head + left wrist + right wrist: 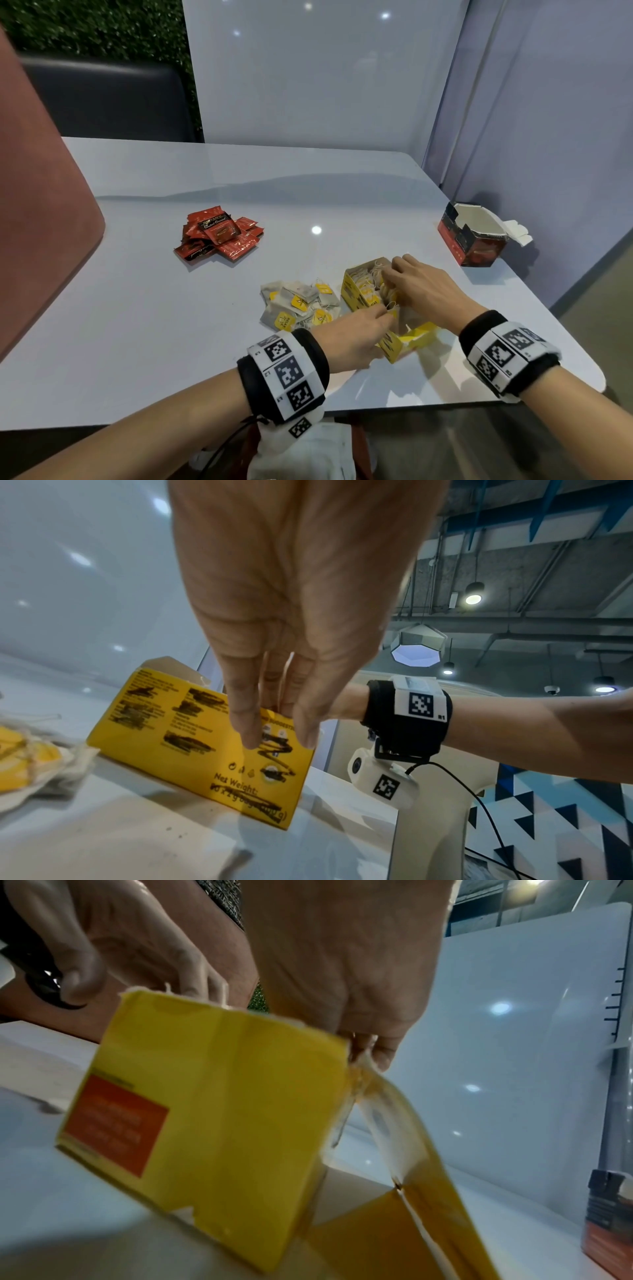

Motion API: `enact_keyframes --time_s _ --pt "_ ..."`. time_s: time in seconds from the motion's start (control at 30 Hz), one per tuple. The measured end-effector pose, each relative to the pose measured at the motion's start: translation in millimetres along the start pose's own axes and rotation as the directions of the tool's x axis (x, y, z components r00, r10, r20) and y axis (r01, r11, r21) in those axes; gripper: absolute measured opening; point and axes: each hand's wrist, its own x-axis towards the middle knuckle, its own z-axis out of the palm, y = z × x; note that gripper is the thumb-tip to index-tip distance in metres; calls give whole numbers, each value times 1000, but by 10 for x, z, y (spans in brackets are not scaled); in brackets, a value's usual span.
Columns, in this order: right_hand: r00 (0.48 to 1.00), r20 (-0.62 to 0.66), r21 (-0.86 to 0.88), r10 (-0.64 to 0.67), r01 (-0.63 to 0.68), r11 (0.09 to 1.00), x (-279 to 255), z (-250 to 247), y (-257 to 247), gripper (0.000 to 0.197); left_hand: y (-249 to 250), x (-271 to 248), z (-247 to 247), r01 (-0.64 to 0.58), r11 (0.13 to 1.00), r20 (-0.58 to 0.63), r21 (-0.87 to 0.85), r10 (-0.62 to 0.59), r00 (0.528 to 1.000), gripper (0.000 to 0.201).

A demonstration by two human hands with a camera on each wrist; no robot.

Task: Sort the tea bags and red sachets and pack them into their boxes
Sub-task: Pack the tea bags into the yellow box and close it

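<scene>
An open yellow tea box (pixel 356 298) (pixel 192 739) (pixel 212 1118) stands on the white table near its front right, with tea bags and strings packed inside. Both hands reach into its top. My left hand (pixel 385 315) (pixel 277 739) comes from the near side, its fingers straight over the rim and touching the bags. My right hand (pixel 390 277) (pixel 373 1053) lies spread over the bags from the right, fingertips hidden inside. A pile of loose tea bags (pixel 301 303) (pixel 27 761) with yellow tags lies left of the box. Red sachets (pixel 219 236) are heaped farther left.
An open red and black box (pixel 476 240) (pixel 609 1218) stands at the table's right edge by the partition wall. The yellow box's lid flap (pixel 416 337) hangs open toward me. Bare table (pixel 171 325) stretches left and front; a pink chair back rises at far left.
</scene>
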Motion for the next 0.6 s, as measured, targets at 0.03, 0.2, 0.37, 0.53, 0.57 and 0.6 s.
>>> enact_keyframes --time_s 0.03,0.2,0.37,0.53,0.57,0.6 --pt "1000 -4 1 23 -23 1000 3 5 -3 40 -4 -3 -1 -5 1000 -4 -2 5 1000 40" --pt "997 -3 -1 83 -83 997 44 20 31 47 -11 -3 5 -25 1000 -22 9 25 999 39" --pt "994 23 -5 111 -111 994 52 84 69 42 -27 -10 10 -25 1000 -32 18 26 999 38" --pt "986 82 13 147 -149 989 17 25 60 52 -171 -124 -105 -47 988 -186 -147 19 982 39" --pt "984 90 23 156 -159 987 7 7 63 52 -268 -180 -183 -15 978 -239 -206 -35 971 35" --pt "982 91 34 168 -171 985 -1 -25 64 49 -392 -239 -275 32 968 -277 -248 -103 955 31"
